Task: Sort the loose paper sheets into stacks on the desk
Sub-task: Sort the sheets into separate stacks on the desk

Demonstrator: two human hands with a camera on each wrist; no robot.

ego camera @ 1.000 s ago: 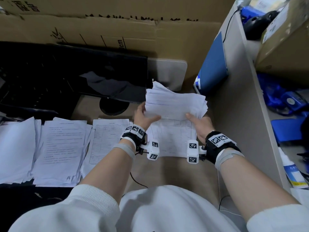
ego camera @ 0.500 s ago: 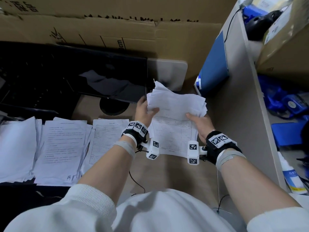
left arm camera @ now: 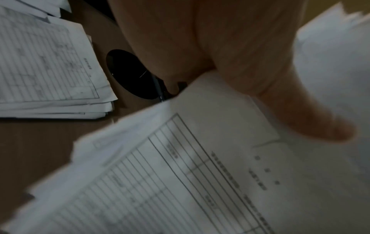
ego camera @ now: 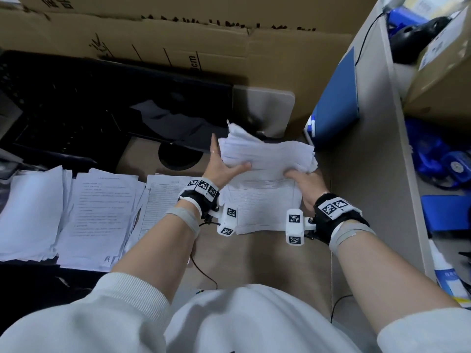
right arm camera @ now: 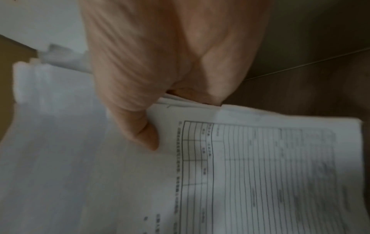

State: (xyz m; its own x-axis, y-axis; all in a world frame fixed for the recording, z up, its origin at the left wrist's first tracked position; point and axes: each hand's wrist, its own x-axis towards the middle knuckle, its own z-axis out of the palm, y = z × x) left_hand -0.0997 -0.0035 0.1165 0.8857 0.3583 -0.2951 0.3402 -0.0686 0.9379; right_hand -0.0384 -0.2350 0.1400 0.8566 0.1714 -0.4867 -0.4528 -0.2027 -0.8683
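A thick bundle of loose white sheets (ego camera: 265, 156) is held above the desk (ego camera: 254, 256) between both hands. My left hand (ego camera: 224, 166) grips its left edge, thumb on top and fingers behind. My right hand (ego camera: 305, 182) grips the right edge, thumb over the paper. The upper sheets bend back and away, baring a printed table form (ego camera: 262, 205) that hangs toward me. In the left wrist view the thumb (left arm camera: 300, 110) presses on that form (left arm camera: 180, 182). In the right wrist view the thumb (right arm camera: 138, 118) pinches the sheets (right arm camera: 260, 166). Three stacks lie on the desk at left (ego camera: 30, 212), (ego camera: 99, 215), (ego camera: 163, 197).
A black monitor (ego camera: 114, 103) stands behind the stacks, with cardboard (ego camera: 178, 34) behind it. A round cable hole (ego camera: 178, 156) is in the desk. A blue folder (ego camera: 336, 98) leans on the partition (ego camera: 377, 161) at right. A bottle (ego camera: 446, 273) stands beyond it.
My left hand has slid a little higher along the bundle's left edge, and the bundle has risen slightly. The right hand has barely moved.
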